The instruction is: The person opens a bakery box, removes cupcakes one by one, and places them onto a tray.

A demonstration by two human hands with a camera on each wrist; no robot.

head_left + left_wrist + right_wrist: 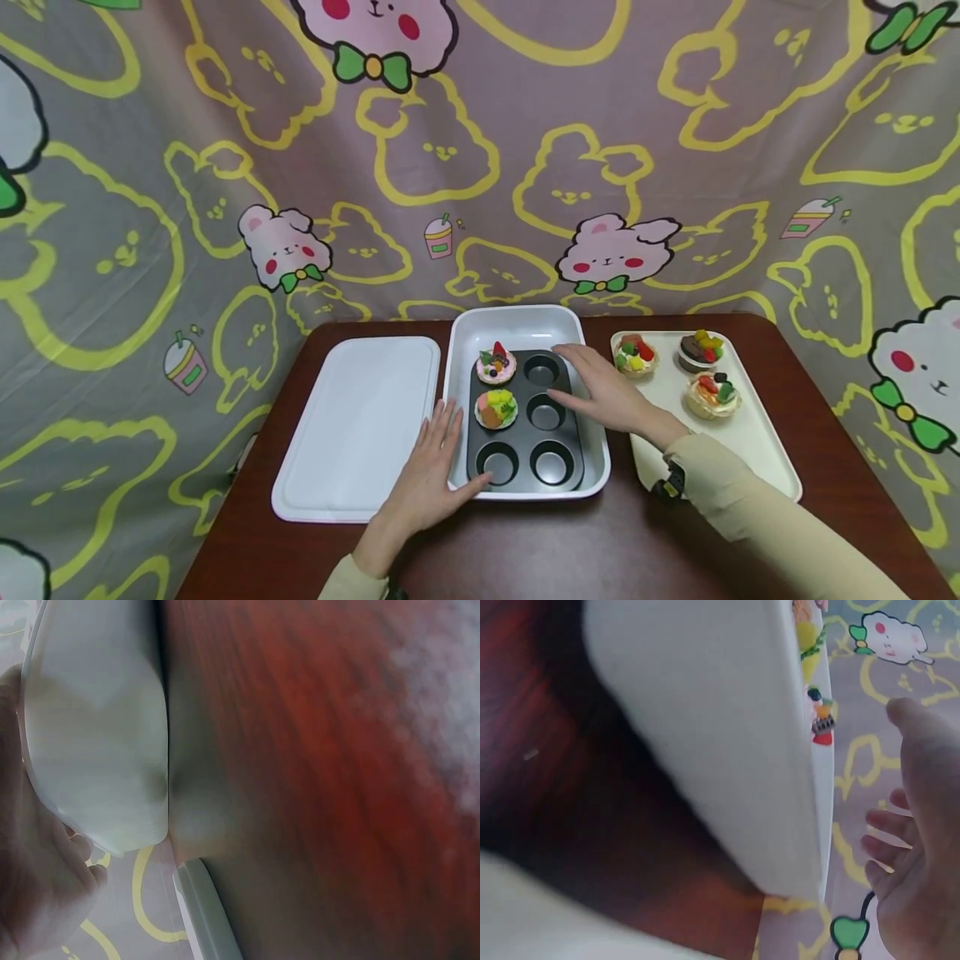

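A dark muffin tin (522, 442) lies inside a deep white tray (517, 319). Two toy tarts fill cups of its left column: a pink one with a strawberry (496, 367) at the back and one with yellow fruit (496, 410) in the middle. My left hand (429, 471) is at the deep tray's left side, fingers straight, thumb over the front left cup. Above the tin's right side my right hand (607, 390) reaches in, fingers extended and holding nothing. The right wrist view shows that hand (930, 817) beside the tray's outer wall (712, 712).
On the right, a cream tray (750, 454) carries a fruit tart (634, 357), a chocolate cupcake (700, 352) and another fruit tart (712, 396). A flat white tray or lid (360, 425) lies at the left. Patterned cloth (480, 150) hangs behind the dark wooden table (540, 550).
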